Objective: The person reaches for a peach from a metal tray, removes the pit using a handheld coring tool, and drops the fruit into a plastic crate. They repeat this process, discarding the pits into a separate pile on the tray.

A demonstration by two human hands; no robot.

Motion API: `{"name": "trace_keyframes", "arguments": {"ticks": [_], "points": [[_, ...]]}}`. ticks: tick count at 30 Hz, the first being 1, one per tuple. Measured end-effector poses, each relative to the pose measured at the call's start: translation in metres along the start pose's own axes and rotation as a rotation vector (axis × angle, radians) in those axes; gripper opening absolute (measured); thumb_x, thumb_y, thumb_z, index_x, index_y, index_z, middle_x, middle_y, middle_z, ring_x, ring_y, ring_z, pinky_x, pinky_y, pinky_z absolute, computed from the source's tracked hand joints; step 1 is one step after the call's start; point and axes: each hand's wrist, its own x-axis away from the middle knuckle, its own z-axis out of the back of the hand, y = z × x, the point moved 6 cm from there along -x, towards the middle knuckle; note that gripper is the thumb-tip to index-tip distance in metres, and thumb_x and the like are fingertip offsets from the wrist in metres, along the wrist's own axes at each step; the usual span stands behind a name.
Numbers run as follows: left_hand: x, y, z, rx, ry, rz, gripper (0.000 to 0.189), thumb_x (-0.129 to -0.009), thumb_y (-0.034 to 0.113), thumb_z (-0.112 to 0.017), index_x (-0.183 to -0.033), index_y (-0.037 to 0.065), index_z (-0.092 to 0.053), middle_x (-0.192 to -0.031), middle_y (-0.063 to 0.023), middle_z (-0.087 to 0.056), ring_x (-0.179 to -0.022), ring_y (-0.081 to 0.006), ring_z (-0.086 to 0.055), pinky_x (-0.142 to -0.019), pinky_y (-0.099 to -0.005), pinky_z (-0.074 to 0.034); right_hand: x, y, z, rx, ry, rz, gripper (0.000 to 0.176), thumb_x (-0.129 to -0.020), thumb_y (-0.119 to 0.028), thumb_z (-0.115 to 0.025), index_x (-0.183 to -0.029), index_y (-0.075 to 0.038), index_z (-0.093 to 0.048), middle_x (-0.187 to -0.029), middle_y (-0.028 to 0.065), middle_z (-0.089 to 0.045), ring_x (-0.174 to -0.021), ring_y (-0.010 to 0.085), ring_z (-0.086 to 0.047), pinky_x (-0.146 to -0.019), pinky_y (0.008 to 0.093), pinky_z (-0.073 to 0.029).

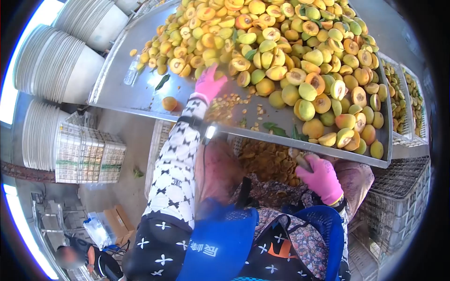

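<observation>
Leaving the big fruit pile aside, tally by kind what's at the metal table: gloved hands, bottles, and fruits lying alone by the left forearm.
Pink-gloved hands: 2 (left hand, right hand)
clear plastic bottle: 1
lone fruit: 1
Total: 4

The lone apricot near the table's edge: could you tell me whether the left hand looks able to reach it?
Probably yes: the left hand is over the metal table beside the lone apricot, with only bare metal between them.
</observation>
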Motion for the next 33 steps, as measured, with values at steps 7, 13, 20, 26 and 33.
{"name": "trace_keyframes", "arguments": {"ticks": [7,13,20,26,33], "points": [[0.022,0.024,0.002,1.038,-0.286,0.304,0.052,-0.088,0.019,-0.065,-0.137,0.007,-0.052,-0.125,-0.0123,-0.059,-0.106,-0.0237,-0.062,-0.091,-0.0418,-0.052,0.003,-0.012,-0.002,-0.177,-0.078,0.042,0.030,-0.084,-0.022,-0.072,-0.105,-0.003,-0.063,-0.081,0.0186,-0.064,-0.076,0.0374,-0.064,-0.071,0.0405,-0.051],[0.143,0.150,0.008,1.463,-0.451,0.241,0.046,-0.098,0.034,-0.051,-0.134,0.005,-0.052,-0.125,-0.0175,-0.060,-0.107,-0.0274,-0.063,-0.090,-0.0395,-0.054,0.007,-0.044,-0.016,-0.160,0.194,0.257,0.035,-0.084,-0.024,-0.073,-0.112,-0.006,-0.061,-0.089,0.0192,-0.067,-0.083,0.0391,-0.066,-0.073,0.0443,-0.052],[0.207,0.209,-0.015,0.938,-0.459,0.004,0.043,-0.104,0.032,-0.046,-0.130,-0.002,-0.052,-0.105,-0.0122,-0.068,-0.093,-0.0190,-0.067,-0.085,-0.0315,-0.053,0.023,-0.055,-0.022,0.187,0.371,0.454,0.030,-0.084,-0.027,-0.071,-0.105,-0.010,-0.058,-0.080,0.0087,-0.064,-0.073,0.0311,-0.065,-0.065,0.0431,-0.048],[0.213,0.210,-0.032,0.960,-0.384,0.083,0.033,-0.100,0.021,-0.058,-0.122,-0.003,-0.058,-0.096,-0.0092,-0.069,-0.084,-0.0139,-0.065,-0.078,-0.0251,-0.052,0.025,-0.051,-0.030,0.334,0.319,0.404,0.022,-0.086,-0.025,-0.067,-0.100,-0.011,-0.056,-0.079,0.0099,-0.063,-0.072,0.0315,-0.065,-0.065,0.0437,-0.049],[0.220,0.212,-0.042,1.085,-0.351,0.376,0.034,-0.100,0.026,-0.059,-0.122,-0.001,-0.059,-0.086,-0.0085,-0.069,-0.074,-0.0135,-0.065,-0.067,-0.0262,-0.053,0.026,-0.036,-0.048,-0.114,0.210,0.364,0.022,-0.084,-0.016,-0.070,-0.094,-0.004,-0.055,-0.075,0.0175,-0.063,-0.074,0.0406,-0.063,-0.061,0.0450,-0.049]]}}
